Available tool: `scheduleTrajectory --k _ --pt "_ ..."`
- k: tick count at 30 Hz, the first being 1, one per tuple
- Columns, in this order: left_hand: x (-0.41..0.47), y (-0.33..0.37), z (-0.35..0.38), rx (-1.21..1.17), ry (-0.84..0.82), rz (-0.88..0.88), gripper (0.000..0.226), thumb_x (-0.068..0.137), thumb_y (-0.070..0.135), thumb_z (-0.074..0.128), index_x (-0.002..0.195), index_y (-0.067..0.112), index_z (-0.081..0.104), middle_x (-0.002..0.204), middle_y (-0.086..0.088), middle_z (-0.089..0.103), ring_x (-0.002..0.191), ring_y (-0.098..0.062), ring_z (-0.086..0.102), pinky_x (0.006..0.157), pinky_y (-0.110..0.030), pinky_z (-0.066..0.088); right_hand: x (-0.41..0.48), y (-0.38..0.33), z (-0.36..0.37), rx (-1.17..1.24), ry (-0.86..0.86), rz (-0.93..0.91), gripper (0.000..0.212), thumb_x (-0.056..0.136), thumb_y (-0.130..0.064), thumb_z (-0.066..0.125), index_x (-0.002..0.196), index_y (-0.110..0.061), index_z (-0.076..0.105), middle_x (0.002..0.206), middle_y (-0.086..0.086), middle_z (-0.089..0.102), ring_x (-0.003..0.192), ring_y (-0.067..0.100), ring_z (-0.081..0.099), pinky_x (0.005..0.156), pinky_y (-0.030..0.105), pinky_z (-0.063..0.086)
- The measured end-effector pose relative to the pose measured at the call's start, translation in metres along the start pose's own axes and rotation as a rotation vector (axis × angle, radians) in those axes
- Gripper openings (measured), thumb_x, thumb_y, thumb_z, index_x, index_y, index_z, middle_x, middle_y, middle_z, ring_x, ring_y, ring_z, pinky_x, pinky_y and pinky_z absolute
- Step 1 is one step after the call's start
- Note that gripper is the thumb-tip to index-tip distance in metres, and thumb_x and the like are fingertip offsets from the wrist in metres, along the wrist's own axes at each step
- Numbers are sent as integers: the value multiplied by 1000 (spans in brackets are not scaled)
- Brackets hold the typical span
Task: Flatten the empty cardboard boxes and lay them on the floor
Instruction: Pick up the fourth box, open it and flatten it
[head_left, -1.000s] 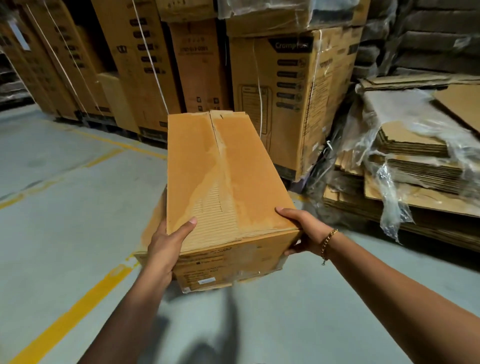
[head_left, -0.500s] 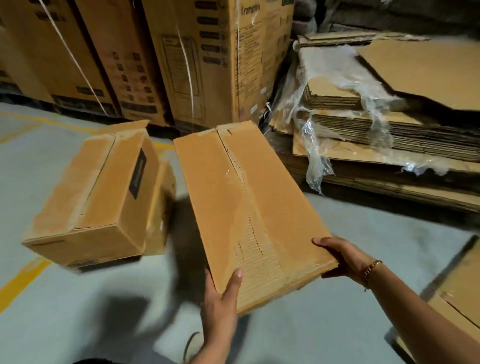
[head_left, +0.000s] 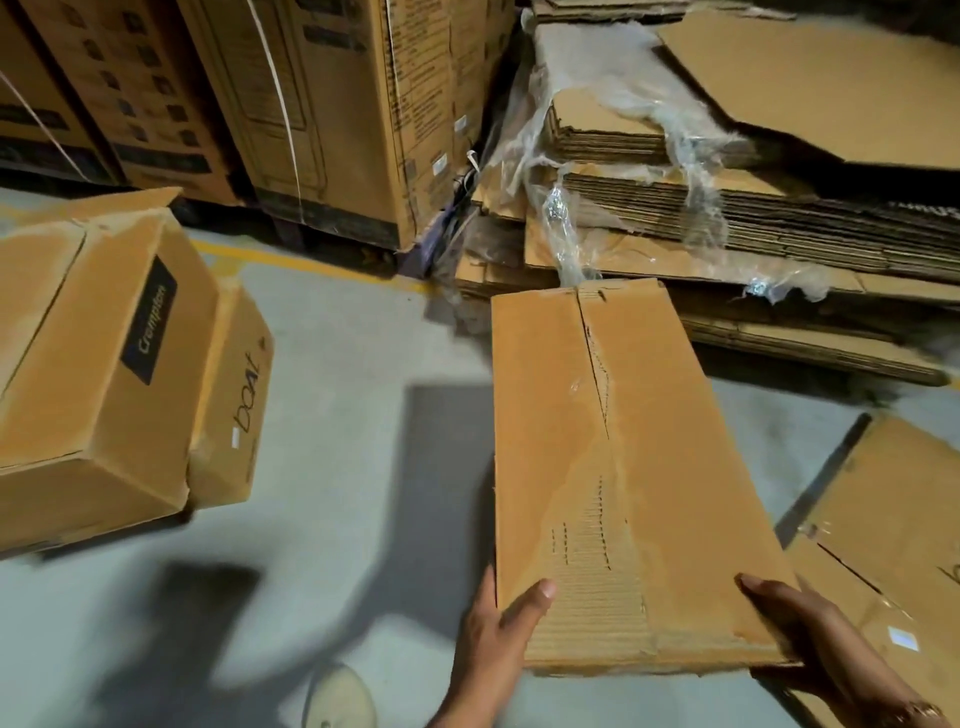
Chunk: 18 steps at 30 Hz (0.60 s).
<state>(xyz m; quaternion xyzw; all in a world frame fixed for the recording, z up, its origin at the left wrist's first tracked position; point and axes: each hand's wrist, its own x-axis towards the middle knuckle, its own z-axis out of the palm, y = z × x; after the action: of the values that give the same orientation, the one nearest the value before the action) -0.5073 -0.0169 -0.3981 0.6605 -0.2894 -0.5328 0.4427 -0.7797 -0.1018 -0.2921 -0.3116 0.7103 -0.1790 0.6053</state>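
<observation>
The left hand (head_left: 498, 629) and right hand (head_left: 800, 639) grip the box (head_left: 639, 467) by its near corners, long axis pointing away.

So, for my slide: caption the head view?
Left hand and right hand hold a box above the floor.

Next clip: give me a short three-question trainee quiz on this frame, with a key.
1. True or false: the left hand and right hand both grip the near end of the held box.
2. The Crompton box is: A) left of the held box, B) inside it, C) under it.
3. What lies on the floor just right of the held box?
Key: 1 true; 2 A; 3 flattened cardboard.
</observation>
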Motion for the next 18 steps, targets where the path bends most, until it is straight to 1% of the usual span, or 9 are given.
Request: scheduleTrajectory --k 3,5,6,8,10,12,15,17,18 --pt "16 -1 -7 -81 -82 -45 73 67 71 77 130 39 59 119 17 71 113 -6 66 104 -38 49 -12 -5 9 -17 36 -96 64 60 -54 82 119 -38 63 111 -10 67 103 21 60 90 45 52" --pt "25 -3 -18 -126 -103 -67 69 68 60 79 129 34 61 119 13 72 112 -8 67 103 -38 49 -15 -1 19 -29 108 -180 37 78 -51 74 113 -46 64 112 -6 70 99 21 63 79 41 53" --pt "30 -6 -24 -139 -110 -83 67 69 54 79 130 31 61 119 11 73 112 -9 67 101 -35 51 -13 3 27 -56 132 -201 35 78 -53 73 111 -50 63 112 -5 71 99 23 64 76 41 53" --pt "36 -14 -40 -167 -107 -101 60 73 39 76 129 25 62 119 7 73 111 -11 68 91 -25 53 -5 17 49 -50 165 -188 39 74 -57 72 111 -57 60 114 -5 70 101 27 66 79 45 56" --pt "45 -20 -60 -151 -94 -117 55 73 32 74 127 24 63 118 4 74 112 -14 68 89 -23 53 5 34 73 -10 180 -153 50 70 -59 74 117 -59 56 119 -5 68 104 26 64 84 49 57" --pt "56 -25 -76 -108 -67 -119 54 72 34 76 124 25 64 115 6 74 114 -17 67 93 -28 50 14 51 94 1 204 -154 70 60 -64 75 126 -58 50 126 -3 65 108 26 63 88 51 57" --pt "72 -41 -96 44 50 -107 26 85 31 73 109 32 63 101 21 72 105 -8 66 87 -29 45 27 74 123 -92 206 -196 88 56 -75 72 137 -56 42 139 -3 60 119 26 61 100 54 51" --pt "78 -56 -108 147 129 -96 20 90 36 64 109 31 59 103 16 72 106 -14 65 83 -31 46 23 78 147 -162 202 -220 103 56 -80 65 148 -47 35 152 -2 49 130 27 53 109 52 44" --pt "78 -62 -112 199 161 -97 28 86 46 60 110 31 58 107 12 71 107 -18 64 85 -35 47 19 76 159 -196 213 -227 108 57 -81 61 153 -42 31 156 -2 42 135 26 49 112 50 40"
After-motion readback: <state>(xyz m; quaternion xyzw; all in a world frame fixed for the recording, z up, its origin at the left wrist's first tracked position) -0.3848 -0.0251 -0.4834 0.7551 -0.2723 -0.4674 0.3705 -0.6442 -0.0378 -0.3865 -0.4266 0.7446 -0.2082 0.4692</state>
